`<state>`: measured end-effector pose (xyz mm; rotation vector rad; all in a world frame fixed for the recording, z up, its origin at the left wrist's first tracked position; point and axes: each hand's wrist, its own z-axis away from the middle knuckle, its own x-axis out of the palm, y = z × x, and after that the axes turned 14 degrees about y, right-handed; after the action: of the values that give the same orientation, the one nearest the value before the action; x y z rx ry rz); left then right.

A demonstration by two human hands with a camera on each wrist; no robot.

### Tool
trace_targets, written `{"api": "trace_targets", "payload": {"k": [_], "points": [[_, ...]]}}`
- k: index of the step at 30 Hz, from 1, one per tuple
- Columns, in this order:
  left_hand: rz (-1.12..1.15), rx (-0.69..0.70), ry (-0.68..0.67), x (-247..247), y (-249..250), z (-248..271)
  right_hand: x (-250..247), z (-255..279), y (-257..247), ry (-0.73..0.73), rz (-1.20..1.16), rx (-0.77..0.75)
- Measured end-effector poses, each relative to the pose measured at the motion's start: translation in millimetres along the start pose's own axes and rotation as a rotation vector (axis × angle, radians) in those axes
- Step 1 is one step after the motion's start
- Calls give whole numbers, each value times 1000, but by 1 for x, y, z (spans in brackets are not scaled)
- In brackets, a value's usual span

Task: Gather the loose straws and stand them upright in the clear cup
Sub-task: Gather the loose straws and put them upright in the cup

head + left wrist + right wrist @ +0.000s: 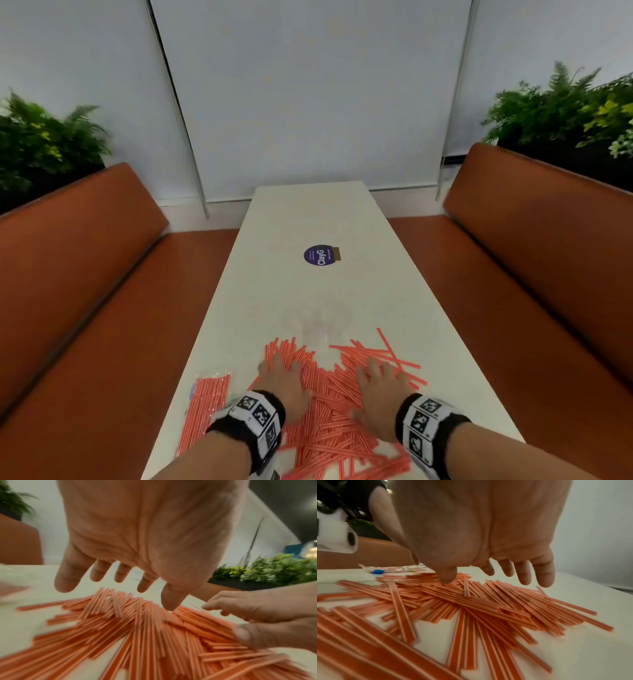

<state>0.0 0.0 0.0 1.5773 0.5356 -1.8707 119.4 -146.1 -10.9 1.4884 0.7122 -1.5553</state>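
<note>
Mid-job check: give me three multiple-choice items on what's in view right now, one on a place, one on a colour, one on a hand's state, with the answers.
1. Where does the sealed clear packet of straws lie?
A. On the white table, on the left hand's outer side
B. Inside a cup
C. On the orange bench seat

2. What colour are the thin loose straws scattered on the table?
A. Blue
B. Orange-red with pale stripes
C. Green

3. How is the left hand held?
A. Fist closed round a bundle
B. Pinching one straw
C. Fingers spread, palm down over the pile

Answers:
1 A: the head view shows the packet flat near the table's left edge.
2 B: the right wrist view shows the striping clearly.
3 C: the left wrist view shows the fingers straight and apart, gripping nothing; the right hand is likewise spread.
</note>
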Motion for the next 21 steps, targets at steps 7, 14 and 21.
{"api": "trace_targets", "payload": {"k": [7, 14, 21], "points": [[-15, -59, 89, 25, 0, -9, 20, -14, -4, 107, -100, -70], [-24, -24, 169, 30, 10, -10, 20, -25, -5, 174, -161, -90], [71, -56, 190, 26, 9, -8, 19, -34, -1, 175, -233, 40]]}}
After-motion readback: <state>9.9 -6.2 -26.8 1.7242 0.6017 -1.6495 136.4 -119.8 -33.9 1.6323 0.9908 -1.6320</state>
